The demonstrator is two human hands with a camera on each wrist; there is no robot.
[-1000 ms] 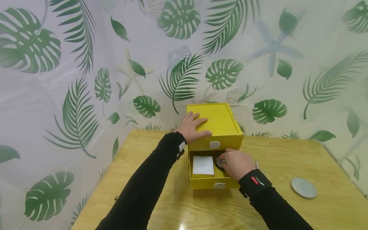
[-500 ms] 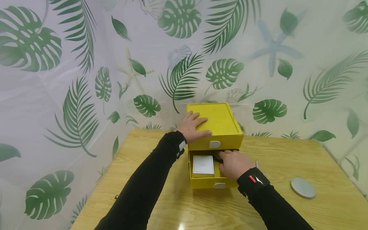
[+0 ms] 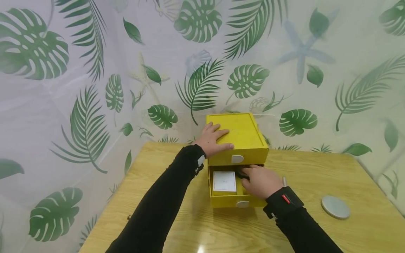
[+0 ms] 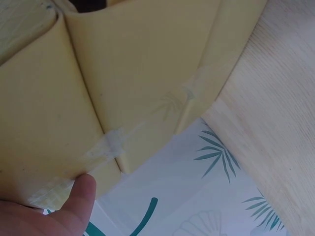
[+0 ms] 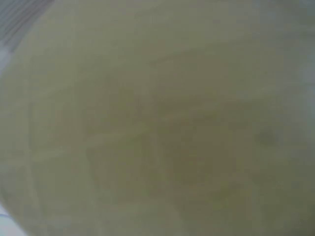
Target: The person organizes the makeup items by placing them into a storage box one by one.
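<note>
In the head view, a yellow box with drawers (image 3: pixel 235 128) stands on the table, its lower drawer (image 3: pixel 226 201) pulled out. My left hand (image 3: pixel 213 140) lies spread on the box top at its left edge. The left wrist view shows a finger (image 4: pixel 81 196) against the box's side. My right hand (image 3: pixel 262 181) reaches into the right part of the lower drawer, at a dark round object (image 3: pixel 242 173). Its fingertips are partly hidden under the upper drawer, so their hold is unclear. A white square card or box (image 3: pixel 224 181) lies in the drawer's left part.
A round silver disc (image 3: pixel 335 206) lies on the table to the right. A thin silvery stick-like thing (image 3: pixel 284 181) shows partly behind my right wrist. Leaf-patterned sheeting (image 3: pixel 196 88) hangs behind the table (image 3: pixel 190 225). The right wrist view is a blurred yellow grid surface (image 5: pixel 157 128).
My right hand and the dark round object have shifted farther back in the drawer, mostly in the first half second. The left hand has stayed on the box top.
</note>
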